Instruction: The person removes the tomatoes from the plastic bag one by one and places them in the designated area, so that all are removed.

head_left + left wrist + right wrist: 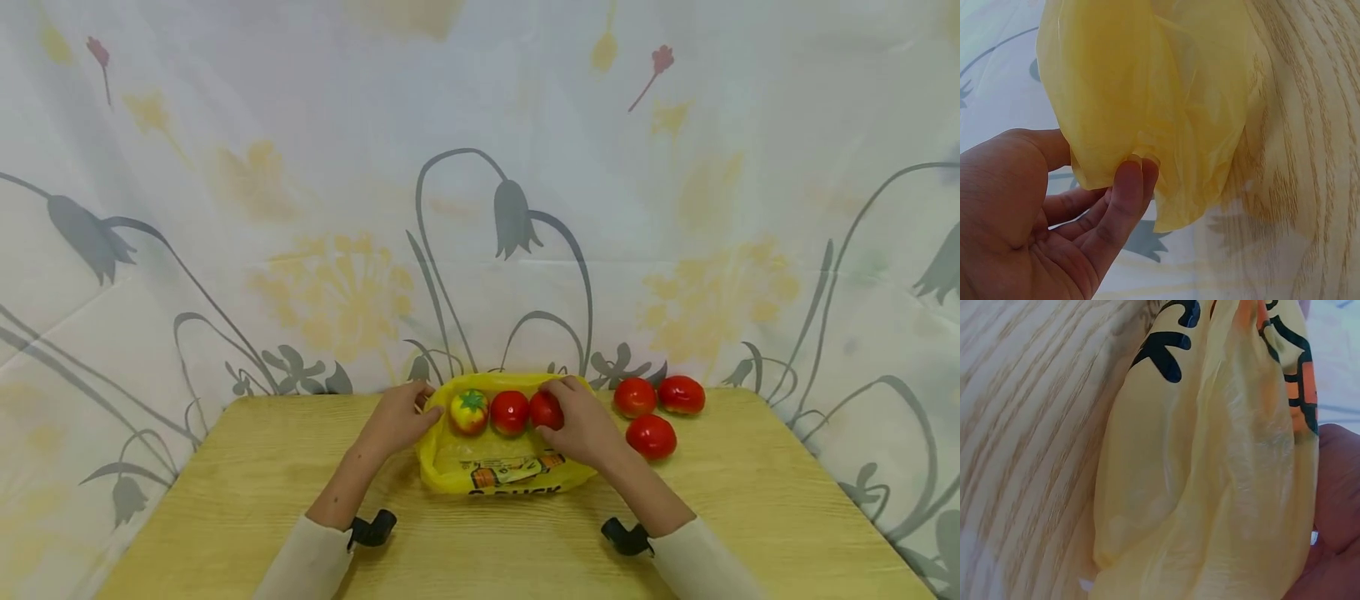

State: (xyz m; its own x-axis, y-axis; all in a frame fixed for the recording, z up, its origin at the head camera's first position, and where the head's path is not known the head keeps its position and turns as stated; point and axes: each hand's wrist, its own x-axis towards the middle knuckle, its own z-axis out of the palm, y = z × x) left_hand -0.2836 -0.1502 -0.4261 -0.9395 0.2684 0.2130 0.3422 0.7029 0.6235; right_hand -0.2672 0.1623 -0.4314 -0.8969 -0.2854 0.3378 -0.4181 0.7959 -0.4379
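A yellow plastic bag [450, 482] with dark lettering lies on the table, its mouth spread open. My left hand [397, 418] pinches the bag's left edge between thumb and fingers, plain in the left wrist view. Inside the bag sit a yellow-and-red tomato with a green top [469, 413], a red tomato [510, 413] and, at the right, another red tomato [545, 411]. My right hand [583, 423] reaches over the bag's right rim, fingers and thumb curled round that right tomato. In the right wrist view the bag hides most of this hand.
Right of the bag lie three more tomatoes: one at the back [634, 397], one at the far right [681, 394] and one nearer [651, 437]. The wooden table [480, 550] meets a flower-patterned cloth [480, 108] behind.
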